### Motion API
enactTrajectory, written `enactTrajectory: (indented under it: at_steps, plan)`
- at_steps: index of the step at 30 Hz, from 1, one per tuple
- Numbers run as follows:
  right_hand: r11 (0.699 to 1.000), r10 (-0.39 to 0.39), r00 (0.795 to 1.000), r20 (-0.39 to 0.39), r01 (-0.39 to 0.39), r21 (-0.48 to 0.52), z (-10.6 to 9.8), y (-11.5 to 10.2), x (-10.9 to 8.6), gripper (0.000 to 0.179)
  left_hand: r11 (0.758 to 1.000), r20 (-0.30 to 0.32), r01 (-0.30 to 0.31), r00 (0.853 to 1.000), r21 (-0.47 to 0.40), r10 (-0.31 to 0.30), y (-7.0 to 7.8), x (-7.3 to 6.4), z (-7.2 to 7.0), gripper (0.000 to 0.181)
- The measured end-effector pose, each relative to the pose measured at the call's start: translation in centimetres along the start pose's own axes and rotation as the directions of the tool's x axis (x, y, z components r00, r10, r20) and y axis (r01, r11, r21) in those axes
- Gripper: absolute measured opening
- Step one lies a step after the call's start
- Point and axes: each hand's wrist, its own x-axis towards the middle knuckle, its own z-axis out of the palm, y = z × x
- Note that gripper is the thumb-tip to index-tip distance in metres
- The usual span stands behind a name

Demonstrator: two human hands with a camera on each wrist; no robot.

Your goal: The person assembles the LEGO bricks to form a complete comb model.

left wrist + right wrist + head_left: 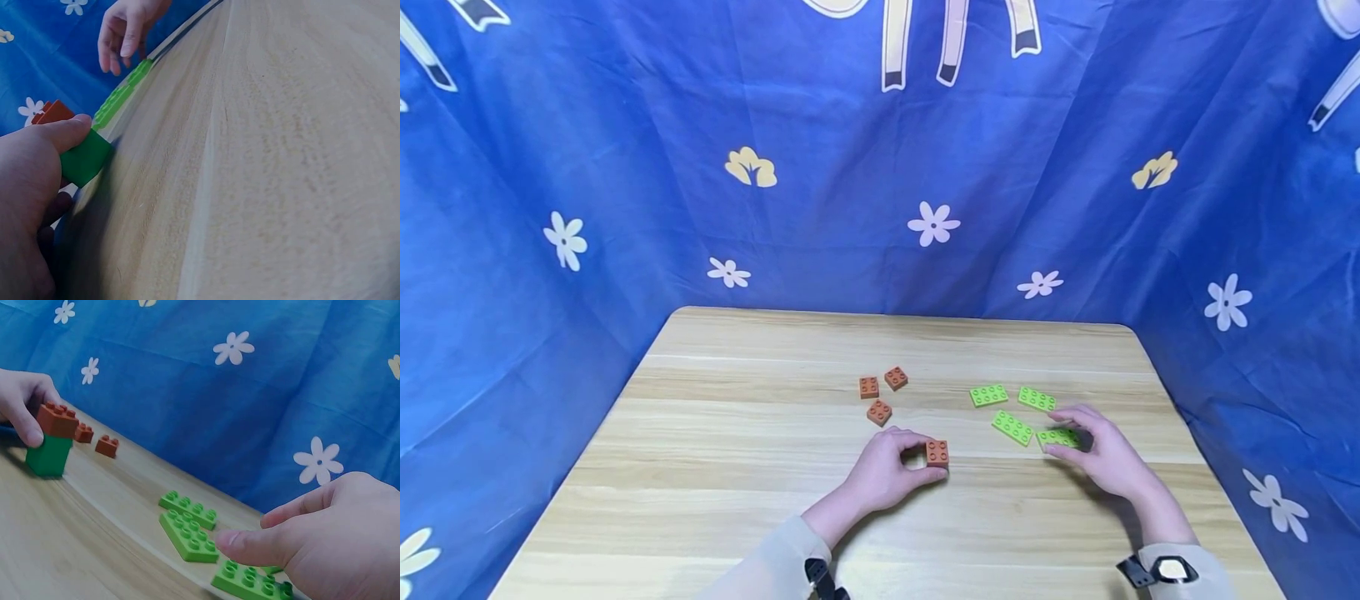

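Note:
My left hand grips a two-brick stack between thumb and fingers. On top is a reddish-brown brick with studs; the dark green brick beneath it stands at the tabletop. My right hand hovers at the nearest right lime green brick, a flat studded one, thumb and fingers spread apart on either side of it. In the right wrist view that lime brick lies below the thumb, with nothing pinched. Beside it lie a slanted lime brick and two more farther back, one near the right fingertips.
Three loose reddish-brown bricks, one of them the front brick, sit beyond my left hand. The wooden table ends at a blue patterned cloth hanging at the back and both sides.

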Motion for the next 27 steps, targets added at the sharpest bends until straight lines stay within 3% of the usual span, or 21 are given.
enactTrajectory:
  at_steps: [12,27]
  plan:
    - [0.999,-0.006,1.000,0.005,0.006,-0.048,-0.1,1.7,-0.7,0.050,1.000,-0.006,-0.010,1.000,0.010,0.010,0.0,-0.1,0.1,0.047]
    - [0.992,0.053,0.998,0.035,-0.049,-0.113,0.1,3.0,-1.0,0.041,1.000,-0.012,-0.020,1.000,0.009,0.020,-0.2,-0.1,0.2,0.047]
